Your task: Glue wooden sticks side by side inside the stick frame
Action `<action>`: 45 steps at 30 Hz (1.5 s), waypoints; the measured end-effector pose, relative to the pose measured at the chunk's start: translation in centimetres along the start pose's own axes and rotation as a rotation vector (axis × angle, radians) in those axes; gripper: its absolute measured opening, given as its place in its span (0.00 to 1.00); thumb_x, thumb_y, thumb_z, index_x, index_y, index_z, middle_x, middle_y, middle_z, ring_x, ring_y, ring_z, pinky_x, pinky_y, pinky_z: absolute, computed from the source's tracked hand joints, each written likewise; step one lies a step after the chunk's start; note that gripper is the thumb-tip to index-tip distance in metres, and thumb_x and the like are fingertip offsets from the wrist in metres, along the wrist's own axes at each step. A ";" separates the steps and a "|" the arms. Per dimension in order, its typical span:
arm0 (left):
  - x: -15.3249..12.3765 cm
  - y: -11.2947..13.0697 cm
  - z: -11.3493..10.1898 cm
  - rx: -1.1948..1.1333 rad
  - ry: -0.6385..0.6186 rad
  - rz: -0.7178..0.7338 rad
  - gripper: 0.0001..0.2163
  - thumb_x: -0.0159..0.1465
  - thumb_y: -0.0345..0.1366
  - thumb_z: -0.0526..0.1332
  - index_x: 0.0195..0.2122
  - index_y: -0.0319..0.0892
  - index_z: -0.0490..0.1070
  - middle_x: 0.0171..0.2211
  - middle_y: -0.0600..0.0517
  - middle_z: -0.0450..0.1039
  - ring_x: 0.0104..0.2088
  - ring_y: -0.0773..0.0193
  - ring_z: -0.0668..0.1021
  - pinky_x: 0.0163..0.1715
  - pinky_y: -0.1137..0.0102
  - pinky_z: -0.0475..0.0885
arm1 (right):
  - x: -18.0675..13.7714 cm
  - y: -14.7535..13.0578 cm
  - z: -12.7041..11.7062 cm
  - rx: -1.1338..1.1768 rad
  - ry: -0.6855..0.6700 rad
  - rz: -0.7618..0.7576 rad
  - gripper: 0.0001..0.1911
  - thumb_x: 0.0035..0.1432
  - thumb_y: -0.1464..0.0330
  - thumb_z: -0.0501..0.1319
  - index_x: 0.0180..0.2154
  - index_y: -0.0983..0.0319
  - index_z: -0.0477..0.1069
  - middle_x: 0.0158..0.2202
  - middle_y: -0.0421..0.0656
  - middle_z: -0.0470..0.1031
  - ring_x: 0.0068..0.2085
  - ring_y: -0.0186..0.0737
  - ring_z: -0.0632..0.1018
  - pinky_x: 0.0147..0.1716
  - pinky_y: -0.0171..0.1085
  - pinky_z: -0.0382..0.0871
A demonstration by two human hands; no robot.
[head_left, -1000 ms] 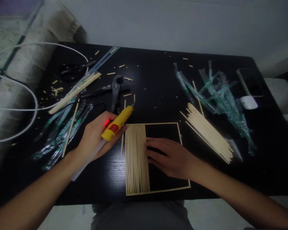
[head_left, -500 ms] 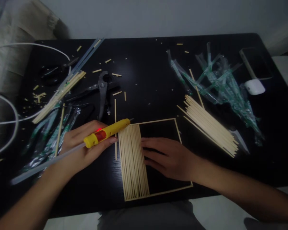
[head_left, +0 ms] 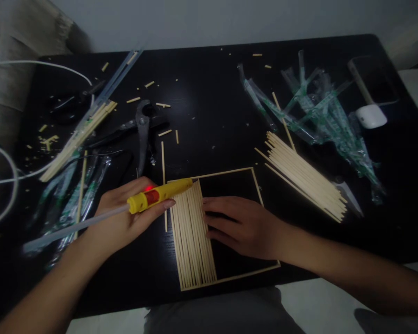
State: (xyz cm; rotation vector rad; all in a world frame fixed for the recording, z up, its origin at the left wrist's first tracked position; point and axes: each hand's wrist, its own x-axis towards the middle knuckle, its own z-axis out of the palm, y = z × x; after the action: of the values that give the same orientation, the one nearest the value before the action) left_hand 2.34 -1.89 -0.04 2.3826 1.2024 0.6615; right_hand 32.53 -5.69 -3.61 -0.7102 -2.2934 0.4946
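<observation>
My left hand [head_left: 123, 218] is closed around a yellow glue pen [head_left: 160, 192] with a red light, a clear glue stick trailing from its back. Its tip sits over the top of a row of bamboo sticks [head_left: 192, 236] laid side by side inside a square stick frame [head_left: 254, 181] on the black table [head_left: 212, 116]. My right hand [head_left: 240, 225] lies flat inside the frame, fingertips pressed against the right edge of the stick row.
A pile of loose bamboo sticks [head_left: 302, 178] lies right of the frame. Empty green wrappers [head_left: 320, 116], a phone [head_left: 372, 81] and a white case [head_left: 370, 116] are at the far right. Pliers [head_left: 142, 127], scissors [head_left: 68, 102], more sticks [head_left: 79, 139], wrappers and a white cable [head_left: 7, 185] lie left.
My left hand has tilted the glue pen flatter and brought its tip down from above the frame onto the top of the stick row. The right hand has stayed put.
</observation>
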 end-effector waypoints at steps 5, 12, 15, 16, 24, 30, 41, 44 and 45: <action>0.5 0.5 0.0 -0.017 0.007 -0.038 0.15 0.78 0.47 0.62 0.34 0.47 0.70 0.28 0.58 0.72 0.23 0.67 0.76 0.22 0.69 0.70 | 0.1 -0.1 -0.1 0.008 -0.006 0.007 0.06 0.75 0.71 0.67 0.49 0.67 0.81 0.52 0.54 0.86 0.58 0.48 0.87 0.58 0.45 0.87; 0.3 0.4 -0.7 -0.005 -0.018 -0.085 0.16 0.77 0.48 0.63 0.33 0.48 0.70 0.26 0.59 0.72 0.22 0.66 0.76 0.22 0.68 0.71 | 0.2 -0.1 0.0 0.017 0.005 -0.006 0.07 0.75 0.72 0.67 0.47 0.70 0.81 0.52 0.56 0.86 0.57 0.49 0.87 0.59 0.46 0.86; 0.2 0.2 -0.9 -0.002 -0.024 -0.085 0.14 0.77 0.47 0.64 0.35 0.48 0.73 0.28 0.58 0.74 0.24 0.65 0.79 0.23 0.68 0.72 | 0.1 0.0 0.1 0.015 0.015 -0.006 0.07 0.76 0.71 0.66 0.48 0.69 0.81 0.53 0.56 0.86 0.58 0.48 0.87 0.59 0.45 0.86; 0.1 0.1 -0.9 -0.005 -0.020 -0.076 0.13 0.77 0.46 0.64 0.36 0.48 0.73 0.29 0.57 0.75 0.25 0.65 0.79 0.23 0.68 0.72 | 0.1 0.0 0.1 0.018 0.015 -0.005 0.07 0.76 0.71 0.66 0.48 0.69 0.81 0.53 0.56 0.86 0.58 0.48 0.87 0.60 0.45 0.86; 0.4 0.3 -0.2 -0.021 -0.011 -0.038 0.12 0.77 0.46 0.63 0.38 0.47 0.74 0.31 0.55 0.77 0.27 0.63 0.81 0.25 0.68 0.74 | 0.1 -0.2 0.1 0.024 -0.006 0.020 0.07 0.75 0.71 0.67 0.49 0.68 0.81 0.55 0.56 0.86 0.59 0.48 0.86 0.60 0.47 0.86; 0.5 0.4 -0.6 -0.043 -0.065 -0.003 0.15 0.78 0.44 0.63 0.33 0.45 0.71 0.26 0.58 0.71 0.23 0.68 0.75 0.22 0.71 0.69 | 0.2 -0.1 0.1 0.018 0.024 -0.002 0.06 0.76 0.71 0.66 0.46 0.68 0.81 0.53 0.55 0.86 0.57 0.47 0.87 0.60 0.44 0.86; 0.5 0.2 -0.4 -0.028 -0.021 -0.033 0.17 0.78 0.46 0.61 0.32 0.47 0.71 0.27 0.57 0.72 0.22 0.66 0.76 0.22 0.69 0.71 | 0.2 0.0 0.0 0.016 0.014 0.002 0.05 0.76 0.71 0.67 0.48 0.66 0.81 0.53 0.53 0.86 0.57 0.47 0.87 0.58 0.46 0.87; 0.8 0.4 -0.5 -0.018 -0.025 -0.016 0.17 0.78 0.46 0.62 0.32 0.46 0.70 0.26 0.58 0.71 0.22 0.67 0.76 0.22 0.70 0.70 | 0.1 0.0 0.1 0.028 0.013 -0.001 0.06 0.75 0.72 0.67 0.48 0.68 0.81 0.53 0.55 0.86 0.58 0.48 0.87 0.59 0.46 0.86; 0.8 0.4 -0.6 -0.015 -0.031 -0.008 0.17 0.78 0.45 0.62 0.32 0.46 0.70 0.26 0.58 0.71 0.22 0.67 0.75 0.22 0.70 0.70 | 0.1 0.0 0.1 0.031 0.009 0.002 0.06 0.75 0.72 0.67 0.48 0.68 0.81 0.54 0.55 0.86 0.58 0.48 0.87 0.59 0.46 0.86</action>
State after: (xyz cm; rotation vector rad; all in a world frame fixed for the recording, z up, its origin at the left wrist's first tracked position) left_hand 2.65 -1.38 0.87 2.3658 1.1903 0.6268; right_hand 32.40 -5.67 -3.66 -0.6984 -2.2714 0.5262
